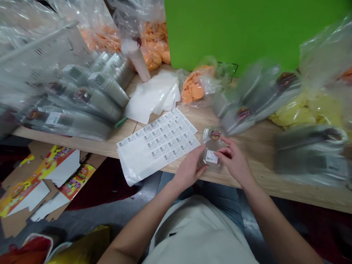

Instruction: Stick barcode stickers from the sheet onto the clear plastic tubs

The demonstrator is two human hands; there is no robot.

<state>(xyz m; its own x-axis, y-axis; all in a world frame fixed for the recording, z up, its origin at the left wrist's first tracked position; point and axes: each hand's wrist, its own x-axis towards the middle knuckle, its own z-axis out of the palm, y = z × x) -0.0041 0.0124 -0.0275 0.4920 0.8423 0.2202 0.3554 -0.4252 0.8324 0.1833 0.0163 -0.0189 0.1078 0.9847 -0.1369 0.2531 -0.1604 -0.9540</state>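
Observation:
A clear plastic package (214, 146) with a round burger picture is between my hands at the table's front edge. A white barcode sticker (211, 157) sits on its lower part. My left hand (191, 168) grips the package by its left side. On the other side, my right hand (234, 160) has its fingers on the package, with the thumb and a finger at the sticker's right edge. Just left of my hands lies a sheet of barcode stickers (172, 140), its lower left part bare backing.
Stacked clear packages (80, 102) stand at left, and more packages (313, 154) lie at right, blurred. Behind are white sheets (153, 93), a bag of orange pieces (195, 88), a white bottle (139, 62) and a green panel (246, 22). Flattened printed cartons (43, 181) lie below the table's left side.

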